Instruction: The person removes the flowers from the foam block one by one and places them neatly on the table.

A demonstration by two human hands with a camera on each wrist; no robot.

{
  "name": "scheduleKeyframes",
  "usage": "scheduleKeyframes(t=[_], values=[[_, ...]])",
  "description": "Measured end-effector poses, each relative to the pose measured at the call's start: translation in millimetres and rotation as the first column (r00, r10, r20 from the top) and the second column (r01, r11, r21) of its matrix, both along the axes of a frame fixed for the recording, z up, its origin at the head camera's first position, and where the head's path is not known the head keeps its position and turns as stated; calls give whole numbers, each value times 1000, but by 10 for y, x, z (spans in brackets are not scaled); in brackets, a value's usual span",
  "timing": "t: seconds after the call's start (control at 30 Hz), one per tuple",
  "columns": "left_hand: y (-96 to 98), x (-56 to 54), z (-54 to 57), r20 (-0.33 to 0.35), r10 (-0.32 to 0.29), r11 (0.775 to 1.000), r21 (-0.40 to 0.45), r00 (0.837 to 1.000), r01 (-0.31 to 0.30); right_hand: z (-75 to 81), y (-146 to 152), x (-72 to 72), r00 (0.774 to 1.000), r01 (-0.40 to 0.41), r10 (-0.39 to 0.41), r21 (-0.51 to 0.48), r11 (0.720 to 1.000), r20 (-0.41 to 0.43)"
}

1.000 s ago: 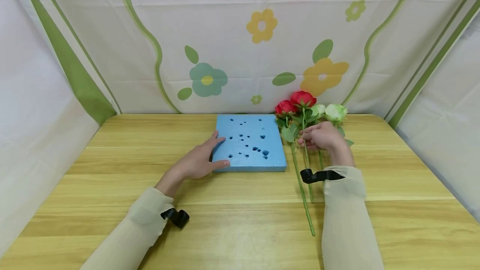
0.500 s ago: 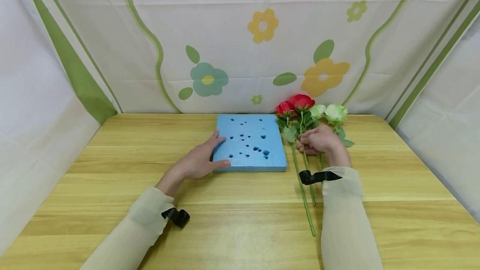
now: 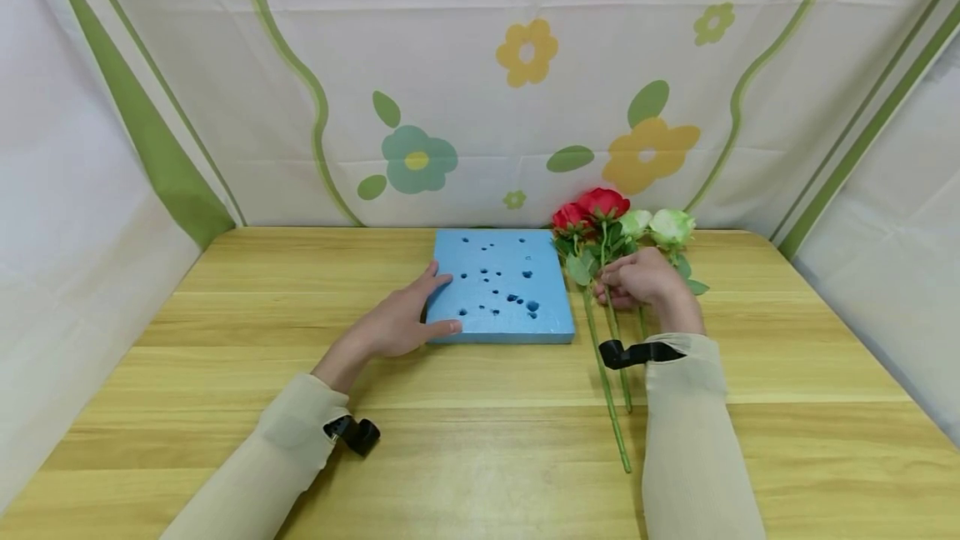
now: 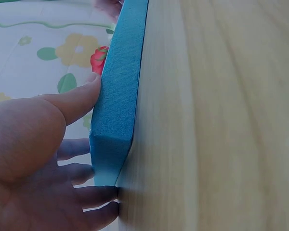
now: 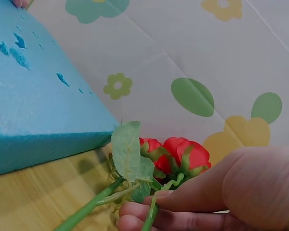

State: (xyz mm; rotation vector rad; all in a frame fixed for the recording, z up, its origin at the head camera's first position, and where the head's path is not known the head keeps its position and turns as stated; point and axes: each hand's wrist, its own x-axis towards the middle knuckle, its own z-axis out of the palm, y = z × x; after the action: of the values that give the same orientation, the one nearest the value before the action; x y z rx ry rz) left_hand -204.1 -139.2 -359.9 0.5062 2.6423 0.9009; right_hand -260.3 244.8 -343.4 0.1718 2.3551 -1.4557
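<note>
My left hand (image 3: 397, 319) rests at the left side of a light blue foam block (image 3: 502, 255) pocked with holes. In the left wrist view its thumb lies along the block's upper edge, and its fingers reach past the corner, spread and fairly straight. My right hand (image 3: 647, 277) pinches the green stem (image 5: 151, 216) of an artificial red rose (image 3: 604, 202) between thumb and fingers. The held rose overlaps a second red rose (image 3: 572, 218), whose longer stem (image 3: 606, 382) lies on the table to its left.
Pale green-white flowers (image 3: 672, 227) lie behind my right hand, their stems partly hidden by it. The wooden table (image 3: 480, 457) ends at a white cloth backdrop (image 3: 465, 48) printed with flowers. The rose heads lie close against that cloth.
The held red rose has dipped slightly, its head lower and its stem end nearer to me, as my right hand shifted a little left and down. My left hand stays on the block.
</note>
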Motion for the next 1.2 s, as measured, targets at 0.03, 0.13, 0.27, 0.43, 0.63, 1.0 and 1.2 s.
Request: scheduleKeyframes(t=[0.03,0.13,0.27,0.43,0.63,1.0,1.2], values=[[1,0,0,0,0,1000,0,1000,0,13,1,3,1000,2,-2,16,1000,-10],[3,-1,2,-1,0,1000,1,1000,0,61,5,13,999,22,-19,77,997,-43],[0,-4,-1,-3,-1,1000,2,1000,1,149,15,28,995,63,-52,131,989,-89],[-3,1,3,-1,0,1000,-1,1000,0,262,20,55,982,134,-109,162,978,-153],[19,7,-9,-1,-3,1000,3,1000,3,335,-6,80,971,154,-116,172,973,-209],[42,35,-29,5,-2,1000,11,1000,2,352,-145,113,953,173,-111,203,964,-283],[-16,18,-32,-12,1,1000,-9,1000,-2,392,-271,87,908,181,-75,225,957,-413]])
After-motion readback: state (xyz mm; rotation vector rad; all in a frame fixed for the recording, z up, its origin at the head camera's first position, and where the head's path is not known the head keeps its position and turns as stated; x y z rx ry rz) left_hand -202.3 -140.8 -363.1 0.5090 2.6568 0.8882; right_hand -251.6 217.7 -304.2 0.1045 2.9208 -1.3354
